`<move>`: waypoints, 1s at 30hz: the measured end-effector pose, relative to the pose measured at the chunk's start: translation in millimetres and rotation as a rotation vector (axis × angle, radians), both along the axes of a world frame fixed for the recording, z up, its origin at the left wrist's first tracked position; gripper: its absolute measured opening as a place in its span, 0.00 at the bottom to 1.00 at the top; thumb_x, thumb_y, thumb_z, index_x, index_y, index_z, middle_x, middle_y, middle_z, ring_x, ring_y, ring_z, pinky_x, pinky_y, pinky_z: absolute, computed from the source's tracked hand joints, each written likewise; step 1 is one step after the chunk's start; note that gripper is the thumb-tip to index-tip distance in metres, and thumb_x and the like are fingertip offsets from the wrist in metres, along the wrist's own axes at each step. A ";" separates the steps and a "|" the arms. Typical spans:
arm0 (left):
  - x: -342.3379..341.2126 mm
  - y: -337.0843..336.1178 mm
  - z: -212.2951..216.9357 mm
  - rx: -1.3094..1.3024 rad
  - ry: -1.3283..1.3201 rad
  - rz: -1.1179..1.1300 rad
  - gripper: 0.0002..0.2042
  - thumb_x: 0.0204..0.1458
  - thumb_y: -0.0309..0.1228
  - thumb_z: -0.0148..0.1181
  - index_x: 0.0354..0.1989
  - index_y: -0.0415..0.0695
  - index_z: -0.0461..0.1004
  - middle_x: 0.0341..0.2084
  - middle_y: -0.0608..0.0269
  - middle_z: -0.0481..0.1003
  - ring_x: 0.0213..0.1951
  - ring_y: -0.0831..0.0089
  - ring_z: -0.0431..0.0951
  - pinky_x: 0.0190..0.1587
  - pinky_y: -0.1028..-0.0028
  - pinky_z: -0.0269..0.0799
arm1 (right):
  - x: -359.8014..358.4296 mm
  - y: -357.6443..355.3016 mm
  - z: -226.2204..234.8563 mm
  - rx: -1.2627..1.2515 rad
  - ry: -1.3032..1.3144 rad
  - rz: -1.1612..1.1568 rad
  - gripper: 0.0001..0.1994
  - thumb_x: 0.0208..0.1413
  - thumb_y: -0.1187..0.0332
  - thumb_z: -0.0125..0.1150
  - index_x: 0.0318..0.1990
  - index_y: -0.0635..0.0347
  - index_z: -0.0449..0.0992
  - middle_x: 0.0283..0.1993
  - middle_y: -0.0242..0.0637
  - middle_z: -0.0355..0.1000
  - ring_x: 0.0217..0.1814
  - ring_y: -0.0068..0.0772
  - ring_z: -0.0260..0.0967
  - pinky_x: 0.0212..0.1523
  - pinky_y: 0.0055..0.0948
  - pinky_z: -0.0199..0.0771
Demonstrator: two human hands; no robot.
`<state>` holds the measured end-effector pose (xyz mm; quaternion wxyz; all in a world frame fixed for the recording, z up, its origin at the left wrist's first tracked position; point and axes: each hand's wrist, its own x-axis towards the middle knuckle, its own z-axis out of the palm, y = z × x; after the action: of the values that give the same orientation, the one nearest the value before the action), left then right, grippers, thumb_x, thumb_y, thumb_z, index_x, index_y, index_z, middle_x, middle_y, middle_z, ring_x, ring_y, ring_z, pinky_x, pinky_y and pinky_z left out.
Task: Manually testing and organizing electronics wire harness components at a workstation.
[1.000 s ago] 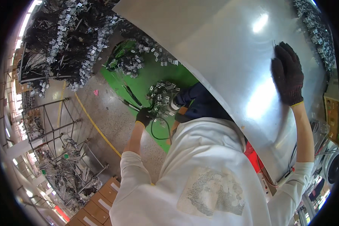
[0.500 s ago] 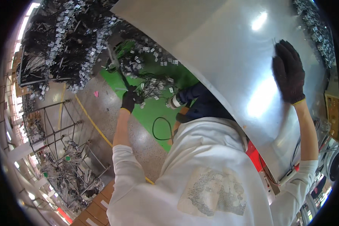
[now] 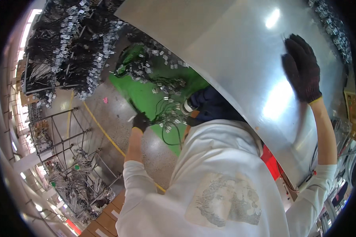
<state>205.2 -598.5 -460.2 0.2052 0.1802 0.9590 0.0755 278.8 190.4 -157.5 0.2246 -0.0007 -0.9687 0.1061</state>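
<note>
Black work gloves cover both hands. My left hand [image 3: 141, 121] is closed around the end of a bundle of thin dark cables [image 3: 168, 114] with small white tags. The bundle hangs to the right of the fist, above a green floor strip, near my shoe. My right hand [image 3: 302, 69] is stretched out over the shiny metal tabletop [image 3: 229, 59], palm down, and appears to hold nothing. A thin wire-like bit shows by its fingertips, too small to make out.
More tagged cables [image 3: 140, 65] lie on the green floor strip [image 3: 126, 91] beside the table. A rack hung with dark cable bundles [image 3: 67, 47] stands at the far left. Nearer are a metal frame cart [image 3: 63, 138] and cardboard boxes [image 3: 105, 217]. A black cable loop [image 3: 163, 136] is by my leg.
My left hand has come nearer to my body with the cable bundle, which has swung closer to my shoe. My right hand has shifted slightly up and left over the tabletop.
</note>
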 end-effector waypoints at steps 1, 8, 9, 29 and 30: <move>15.8 -61.5 18.6 -0.139 -0.003 -0.030 0.12 0.57 0.39 0.65 0.39 0.44 0.85 0.47 0.52 0.85 0.50 0.54 0.85 0.56 0.60 0.79 | -3.4 -1.9 3.4 -0.141 -0.066 -0.007 0.19 0.67 0.67 0.67 0.63 0.62 0.79 0.71 0.50 0.72 0.70 0.49 0.73 0.69 0.40 0.75; 41.6 -30.4 85.0 -0.736 -0.301 0.062 0.16 0.63 0.44 0.55 0.46 0.51 0.87 0.49 0.50 0.84 0.54 0.59 0.84 0.56 0.55 0.79 | 4.6 9.1 5.4 0.018 -0.066 0.068 0.22 0.65 0.67 0.68 0.65 0.62 0.78 0.71 0.50 0.72 0.73 0.50 0.70 0.72 0.41 0.71; 51.6 -46.4 77.5 -0.715 -0.251 0.048 0.16 0.64 0.43 0.55 0.47 0.50 0.86 0.46 0.50 0.85 0.52 0.59 0.85 0.52 0.52 0.82 | 3.4 9.3 5.6 0.015 -0.064 0.082 0.22 0.65 0.67 0.68 0.65 0.62 0.78 0.71 0.50 0.71 0.74 0.50 0.70 0.73 0.41 0.71; -111.8 -27.4 10.1 -1.957 0.617 -1.831 0.17 0.65 0.27 0.50 0.51 0.26 0.81 0.39 0.39 0.81 0.40 0.44 0.83 0.45 0.44 0.82 | 3.1 4.6 7.5 -0.020 -0.059 0.116 0.22 0.63 0.68 0.68 0.63 0.65 0.79 0.71 0.51 0.71 0.74 0.52 0.69 0.73 0.44 0.69; -116.8 -29.9 2.9 -1.961 0.627 -1.830 0.17 0.65 0.27 0.50 0.51 0.26 0.81 0.39 0.39 0.81 0.40 0.44 0.83 0.45 0.44 0.82 | 5.0 4.3 8.8 -0.021 -0.063 0.105 0.22 0.62 0.68 0.68 0.63 0.64 0.79 0.71 0.51 0.71 0.74 0.52 0.69 0.73 0.44 0.69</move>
<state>88.4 -628.4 -457.3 0.0004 0.5333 0.1654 -0.8296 283.8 194.7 -148.7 0.1880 0.0446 -0.9728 0.1278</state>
